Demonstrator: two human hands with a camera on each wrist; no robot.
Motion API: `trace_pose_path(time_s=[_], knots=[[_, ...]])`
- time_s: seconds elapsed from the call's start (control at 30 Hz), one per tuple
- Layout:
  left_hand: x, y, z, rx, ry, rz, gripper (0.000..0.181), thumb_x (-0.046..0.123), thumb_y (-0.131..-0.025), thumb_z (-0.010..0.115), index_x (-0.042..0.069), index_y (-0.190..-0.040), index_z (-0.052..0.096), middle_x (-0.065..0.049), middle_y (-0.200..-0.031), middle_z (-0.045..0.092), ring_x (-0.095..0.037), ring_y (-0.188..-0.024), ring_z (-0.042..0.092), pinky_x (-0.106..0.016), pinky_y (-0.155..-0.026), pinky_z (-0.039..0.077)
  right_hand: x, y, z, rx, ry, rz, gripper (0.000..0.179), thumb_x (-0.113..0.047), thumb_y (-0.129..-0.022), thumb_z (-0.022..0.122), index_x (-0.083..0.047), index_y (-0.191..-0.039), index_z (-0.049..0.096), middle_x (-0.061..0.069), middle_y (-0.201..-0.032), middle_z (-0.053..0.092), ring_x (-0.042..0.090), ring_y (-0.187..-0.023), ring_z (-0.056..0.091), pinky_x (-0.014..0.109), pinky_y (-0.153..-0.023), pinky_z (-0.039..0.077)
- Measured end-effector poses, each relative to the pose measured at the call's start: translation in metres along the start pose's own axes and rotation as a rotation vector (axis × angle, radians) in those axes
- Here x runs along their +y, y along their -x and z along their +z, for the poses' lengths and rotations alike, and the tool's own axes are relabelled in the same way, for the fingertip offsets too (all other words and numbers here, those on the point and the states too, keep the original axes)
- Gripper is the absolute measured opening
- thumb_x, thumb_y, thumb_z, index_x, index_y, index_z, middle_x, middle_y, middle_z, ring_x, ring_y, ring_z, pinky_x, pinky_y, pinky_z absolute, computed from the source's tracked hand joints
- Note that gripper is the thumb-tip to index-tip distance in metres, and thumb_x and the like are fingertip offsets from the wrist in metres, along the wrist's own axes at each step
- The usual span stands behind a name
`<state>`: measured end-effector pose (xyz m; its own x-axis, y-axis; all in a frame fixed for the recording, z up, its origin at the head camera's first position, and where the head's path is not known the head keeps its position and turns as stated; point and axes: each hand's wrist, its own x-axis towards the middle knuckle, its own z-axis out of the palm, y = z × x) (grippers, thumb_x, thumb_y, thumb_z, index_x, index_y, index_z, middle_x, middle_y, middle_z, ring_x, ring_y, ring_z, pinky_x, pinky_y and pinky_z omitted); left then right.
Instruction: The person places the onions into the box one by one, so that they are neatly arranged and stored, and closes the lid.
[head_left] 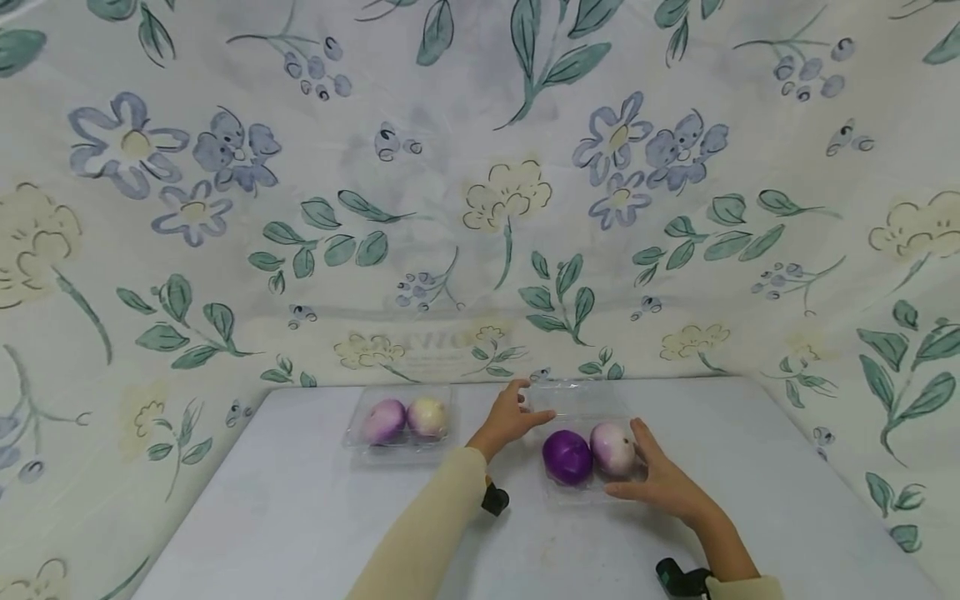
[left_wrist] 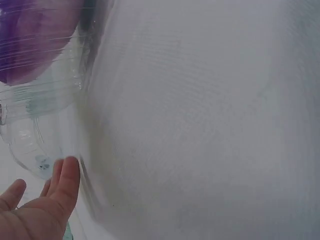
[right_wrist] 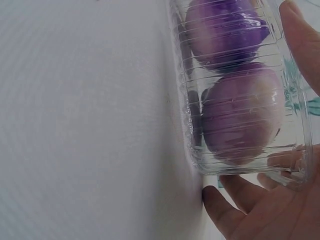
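A clear plastic clamshell box (head_left: 564, 497) holds a dark purple onion (head_left: 567, 457) and a paler purple-white onion (head_left: 613, 449). Its clear lid (head_left: 581, 398) stands raised at the back. My left hand (head_left: 510, 421) is at the lid's left side, fingers extended and thumb pointing right; in the left wrist view those fingers (left_wrist: 67, 185) are straight beside the clear plastic. On the box's right side is my right hand (head_left: 663, 479), thumb and fingers spread around the corner next to the paler onion. The right wrist view shows its fingers (right_wrist: 240, 195) fairly straight at the box's end.
Another clear plastic box (head_left: 397, 457) stands on the left of the white table (head_left: 300, 508), with a purple onion (head_left: 385, 421) and a yellowish-white onion (head_left: 428, 417) inside. Flower-patterned cloth (head_left: 465, 167) hangs behind the table and along both sides.
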<state>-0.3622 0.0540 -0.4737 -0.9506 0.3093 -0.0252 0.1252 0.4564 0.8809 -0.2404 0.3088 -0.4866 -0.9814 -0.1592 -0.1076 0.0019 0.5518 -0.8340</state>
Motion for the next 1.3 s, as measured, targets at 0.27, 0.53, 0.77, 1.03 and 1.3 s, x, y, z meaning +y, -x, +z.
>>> trace_pose_path(time_s=[0.27, 0.53, 0.77, 1.03, 1.3], knots=[[-0.0022, -0.0036, 0.0028, -0.038, 0.207, -0.085, 0.089, 0.028, -0.086, 0.078, 0.005, -0.154, 0.025, -0.020, -0.137, 0.055, -0.026, -0.102, 0.069, -0.040, -0.093, 0.056, -0.0021, -0.0011, -0.0017, 0.003, 0.001, -0.016, 0.122, -0.037, -0.081, 0.080, -0.004, -0.157, -0.010, 0.021, -0.164, -0.016, 0.050, -0.149, 0.006, 0.065, -0.117, 0.008], [-0.0011, -0.0014, 0.0022, -0.060, 0.212, -0.069, 0.089, 0.028, -0.087, 0.077, 0.000, -0.154, 0.024, -0.021, -0.141, 0.054, -0.023, -0.101, 0.071, -0.034, -0.088, 0.058, -0.0013, -0.0002, -0.0011, -0.004, -0.022, -0.013, 0.121, -0.037, -0.081, 0.079, -0.006, -0.158, -0.009, 0.019, -0.164, -0.017, 0.048, -0.150, 0.003, 0.065, -0.117, 0.005], [-0.0029, 0.0001, 0.0020, -0.069, 0.210, -0.049, 0.084, 0.025, -0.089, 0.076, -0.001, -0.153, 0.028, -0.021, -0.142, 0.053, -0.030, -0.108, 0.068, -0.036, -0.089, 0.058, 0.0019, -0.0010, 0.0009, 0.001, -0.023, -0.029, 0.121, -0.037, -0.081, 0.080, -0.006, -0.158, -0.009, 0.020, -0.164, -0.016, 0.049, -0.149, 0.005, 0.065, -0.117, 0.007], [-0.0031, -0.0020, 0.0027, -0.063, 0.165, -0.008, 0.076, 0.021, -0.089, 0.075, 0.001, -0.150, 0.034, -0.017, -0.133, 0.061, -0.028, -0.109, 0.067, -0.035, -0.082, 0.059, 0.0009, -0.0011, 0.0012, 0.004, -0.012, -0.029, 0.121, -0.038, -0.081, 0.079, -0.005, -0.158, -0.008, 0.021, -0.164, -0.016, 0.050, -0.149, 0.008, 0.066, -0.116, 0.009], [0.0012, 0.0027, 0.0016, -0.069, 0.127, 0.062, 0.069, 0.017, -0.091, 0.073, 0.002, -0.148, 0.037, -0.018, -0.133, 0.062, -0.033, -0.117, 0.064, -0.038, -0.084, 0.059, 0.0024, -0.0003, -0.0004, 0.005, 0.008, -0.022, 0.122, -0.039, -0.081, 0.080, -0.004, -0.158, -0.008, 0.022, -0.164, -0.015, 0.049, -0.149, 0.008, 0.065, -0.117, 0.009]])
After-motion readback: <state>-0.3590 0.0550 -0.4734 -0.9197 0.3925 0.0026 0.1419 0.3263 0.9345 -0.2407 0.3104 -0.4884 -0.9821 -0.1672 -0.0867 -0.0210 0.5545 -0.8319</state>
